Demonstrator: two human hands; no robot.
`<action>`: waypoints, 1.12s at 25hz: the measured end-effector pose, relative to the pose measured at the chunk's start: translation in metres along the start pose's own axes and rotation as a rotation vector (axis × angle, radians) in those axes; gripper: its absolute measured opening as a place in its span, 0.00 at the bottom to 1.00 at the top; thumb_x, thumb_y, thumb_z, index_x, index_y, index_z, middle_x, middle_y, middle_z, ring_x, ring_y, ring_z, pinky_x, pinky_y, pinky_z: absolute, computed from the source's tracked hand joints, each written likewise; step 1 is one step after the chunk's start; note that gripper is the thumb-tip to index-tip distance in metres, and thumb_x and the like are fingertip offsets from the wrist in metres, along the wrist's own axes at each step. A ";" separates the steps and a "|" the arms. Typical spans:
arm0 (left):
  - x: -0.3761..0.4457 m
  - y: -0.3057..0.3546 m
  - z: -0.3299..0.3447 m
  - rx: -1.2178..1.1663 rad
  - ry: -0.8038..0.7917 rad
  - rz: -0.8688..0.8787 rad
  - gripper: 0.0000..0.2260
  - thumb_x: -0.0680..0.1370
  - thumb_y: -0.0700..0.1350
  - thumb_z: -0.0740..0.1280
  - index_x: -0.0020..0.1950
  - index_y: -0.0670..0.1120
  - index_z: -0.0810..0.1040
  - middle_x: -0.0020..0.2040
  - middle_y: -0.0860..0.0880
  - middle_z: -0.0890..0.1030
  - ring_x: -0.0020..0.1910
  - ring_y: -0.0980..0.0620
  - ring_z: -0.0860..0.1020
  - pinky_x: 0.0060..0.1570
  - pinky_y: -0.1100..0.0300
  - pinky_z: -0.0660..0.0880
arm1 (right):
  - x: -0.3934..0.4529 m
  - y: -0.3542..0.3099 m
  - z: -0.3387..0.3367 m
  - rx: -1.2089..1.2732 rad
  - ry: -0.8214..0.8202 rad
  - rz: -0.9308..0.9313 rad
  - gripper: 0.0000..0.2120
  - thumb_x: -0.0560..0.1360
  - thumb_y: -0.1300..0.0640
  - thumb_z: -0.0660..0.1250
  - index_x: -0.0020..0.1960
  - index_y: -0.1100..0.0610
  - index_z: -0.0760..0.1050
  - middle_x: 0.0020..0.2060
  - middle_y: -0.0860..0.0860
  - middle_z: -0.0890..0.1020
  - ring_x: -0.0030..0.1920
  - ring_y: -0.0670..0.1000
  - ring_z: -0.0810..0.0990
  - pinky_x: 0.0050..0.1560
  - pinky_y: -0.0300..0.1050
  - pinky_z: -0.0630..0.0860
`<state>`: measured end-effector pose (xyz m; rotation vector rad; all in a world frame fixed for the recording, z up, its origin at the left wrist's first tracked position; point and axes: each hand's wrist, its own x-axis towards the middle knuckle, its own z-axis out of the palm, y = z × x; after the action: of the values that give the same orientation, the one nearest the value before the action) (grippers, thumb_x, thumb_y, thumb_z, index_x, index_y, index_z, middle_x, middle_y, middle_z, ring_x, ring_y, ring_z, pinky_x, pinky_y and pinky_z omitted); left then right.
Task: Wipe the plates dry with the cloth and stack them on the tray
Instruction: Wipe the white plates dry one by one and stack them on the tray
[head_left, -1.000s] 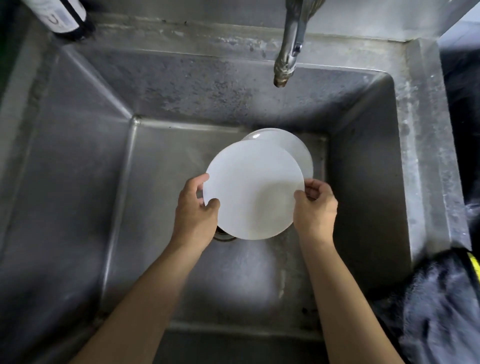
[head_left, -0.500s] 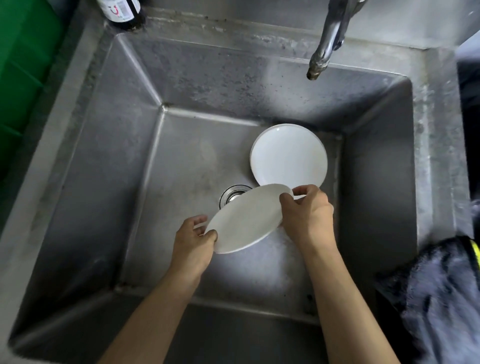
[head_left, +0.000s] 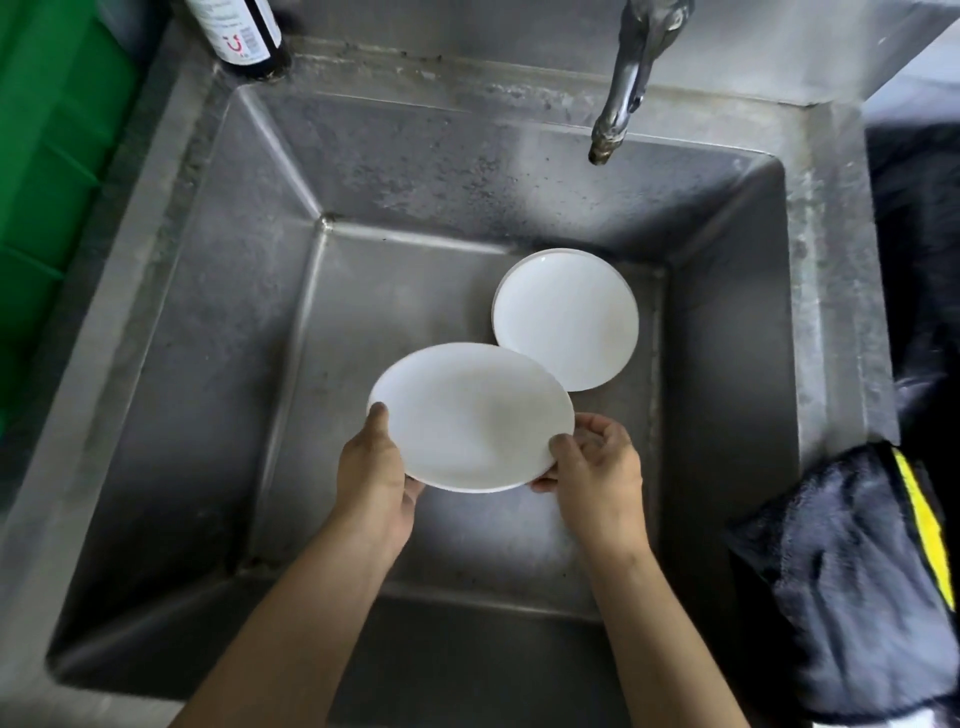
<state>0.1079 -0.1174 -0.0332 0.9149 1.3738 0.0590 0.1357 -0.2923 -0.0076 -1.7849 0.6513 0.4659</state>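
I hold a white plate (head_left: 470, 415) over the steel sink (head_left: 218, 322), face up and nearly level. My left hand (head_left: 371, 473) grips its left rim, thumb on top. At the right rim my right hand (head_left: 597, 467) pinches the edge with fingers underneath. A second white plate (head_left: 566, 319) lies flat on the sink floor behind it, toward the right wall. A dark grey cloth (head_left: 852, 577) with a yellow stripe rests on the sink's right edge. No tray is in view.
The tap (head_left: 626, 78) hangs over the back of the sink. A dark bottle (head_left: 241, 31) with a white label stands on the back left rim. A green crate (head_left: 47, 156) sits to the left of the sink.
The held plate was tilted steeply half a second ago and is now turned nearly level, face up. The drain it uncovered is hidden again. The view has shifted right and closer.
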 end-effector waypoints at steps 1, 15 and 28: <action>-0.006 0.005 0.001 -0.041 -0.017 -0.032 0.09 0.82 0.53 0.64 0.48 0.51 0.80 0.45 0.50 0.84 0.44 0.48 0.83 0.29 0.57 0.80 | -0.007 0.004 0.001 0.047 0.000 -0.007 0.12 0.80 0.66 0.65 0.62 0.58 0.71 0.48 0.51 0.84 0.38 0.46 0.86 0.30 0.35 0.79; -0.100 0.053 0.004 0.014 -0.211 0.055 0.17 0.81 0.63 0.60 0.57 0.54 0.81 0.47 0.55 0.87 0.46 0.50 0.86 0.45 0.51 0.83 | -0.082 -0.025 -0.056 -0.036 0.046 -0.210 0.11 0.82 0.57 0.66 0.63 0.53 0.72 0.43 0.47 0.84 0.44 0.50 0.85 0.50 0.54 0.81; -0.203 0.061 -0.017 0.276 -0.248 0.201 0.17 0.76 0.68 0.65 0.49 0.56 0.81 0.40 0.61 0.86 0.38 0.56 0.85 0.29 0.63 0.78 | -0.044 0.040 -0.190 -1.022 0.268 -0.414 0.48 0.72 0.44 0.73 0.84 0.54 0.53 0.83 0.58 0.56 0.83 0.60 0.52 0.83 0.57 0.46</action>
<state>0.0711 -0.1762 0.1673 1.2474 1.0720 -0.0908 0.0746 -0.4738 0.0462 -2.9063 0.1761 0.2783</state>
